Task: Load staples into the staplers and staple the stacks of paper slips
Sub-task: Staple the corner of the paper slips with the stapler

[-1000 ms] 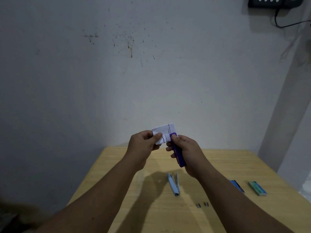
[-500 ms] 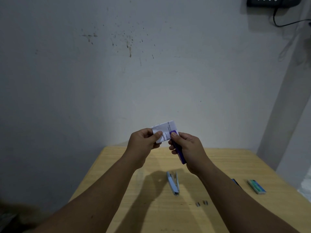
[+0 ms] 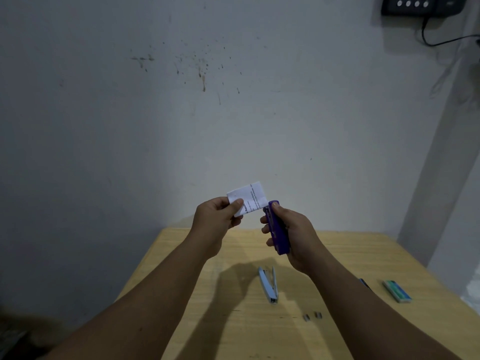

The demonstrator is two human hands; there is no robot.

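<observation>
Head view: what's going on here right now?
A person is stapling paper slips above a wooden table. The left hand pinches a small stack of paper slips, and the right hand grips a purple stapler whose nose sits at the stack's lower right corner. On the table lie a light blue stapler, hinged open, some loose staple strips and a green staple box.

Both hands (image 3: 259, 224) raised, fingers curled, gripping

The right forearm hides most of a dark blue box (image 3: 365, 284); the slip's print (image 3: 250, 202) is unreadable.
</observation>
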